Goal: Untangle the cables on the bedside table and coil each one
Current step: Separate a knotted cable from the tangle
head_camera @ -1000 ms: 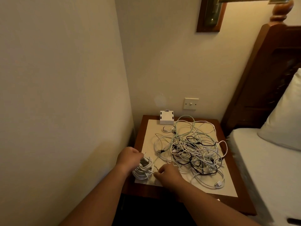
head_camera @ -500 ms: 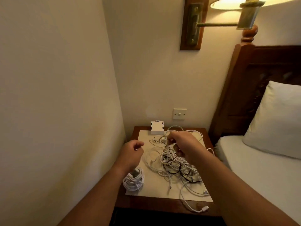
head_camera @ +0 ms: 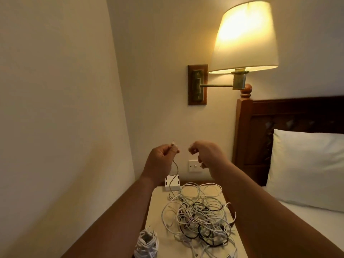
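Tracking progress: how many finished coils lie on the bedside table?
1: a white coiled cable on the mat, near left corner, apart from the tangled pile. Others may lie out of frame.

The room is dim and warm, lit by the wall lamp (head_camera: 243,36) alone. Its shade glows yellow and burns almost white near the top. Light fades down the left wall (head_camera: 55,127) into brownish shade. Both forearms are dark, and the left hand (head_camera: 160,161) and right hand (head_camera: 206,155) look slightly soft. The tangled cables (head_camera: 201,216) on the tabletop (head_camera: 160,205) stay readable, if grainy. Straight lines bow toward the view's edges.
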